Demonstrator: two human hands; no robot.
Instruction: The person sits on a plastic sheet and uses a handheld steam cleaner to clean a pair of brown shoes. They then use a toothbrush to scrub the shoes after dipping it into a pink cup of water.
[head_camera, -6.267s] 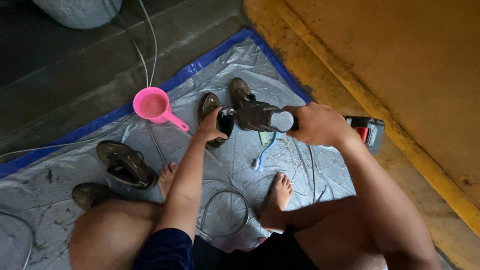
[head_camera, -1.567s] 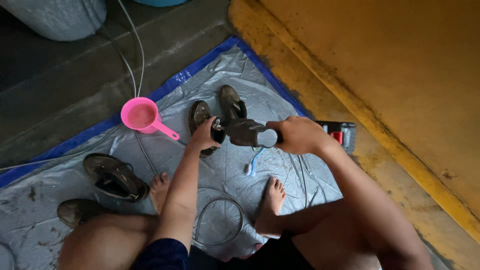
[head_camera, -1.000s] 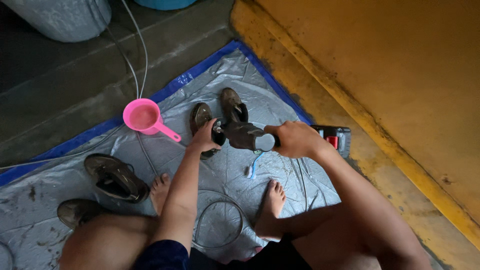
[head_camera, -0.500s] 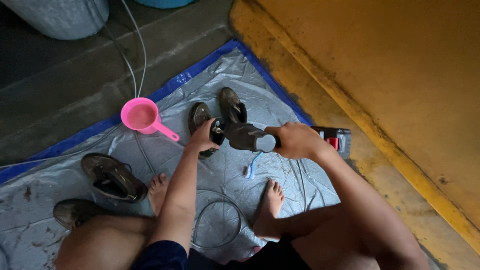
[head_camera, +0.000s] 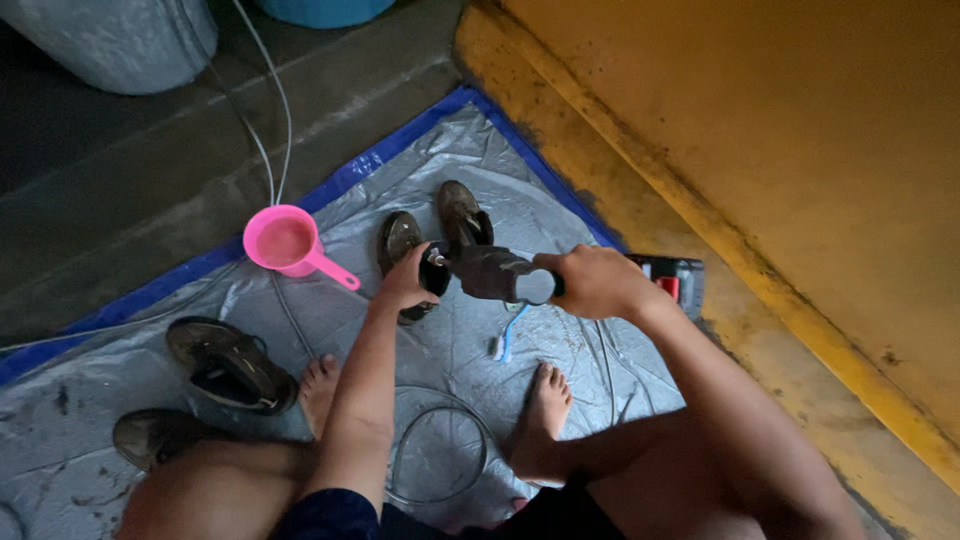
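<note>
The right hand (head_camera: 592, 282) is wrapped firmly around the handle of a dark power tool (head_camera: 497, 273), holding it level above the tarp (head_camera: 520, 210). A red and black block (head_camera: 672, 279), seemingly the tool's battery end, shows just behind this hand, toward the yellow floor (head_camera: 760, 150). The left hand (head_camera: 405, 283) is curled around the tool's front end, its fingers closed on the round black head (head_camera: 435, 270); what the head carries cannot be made out.

Directly beyond the left hand, two muddy brown shoes (head_camera: 432, 225) lie side by side on the silver, blue-edged tarp, one partly hidden under the tool. Farther out to the left of that hand, a pink plastic scoop (head_camera: 285, 243) rests with its handle pointing toward the shoes. Below the tool, between the two hands, a blue and white toothbrush (head_camera: 508, 333) lies on the tarp, close to the person's bare foot (head_camera: 545, 410). A second pair of dark shoes (head_camera: 228, 362) sits well to the left of the left forearm, near the other foot (head_camera: 320, 390). A thin grey hose (head_camera: 440, 450) loops on the tarp between the feet.
</note>
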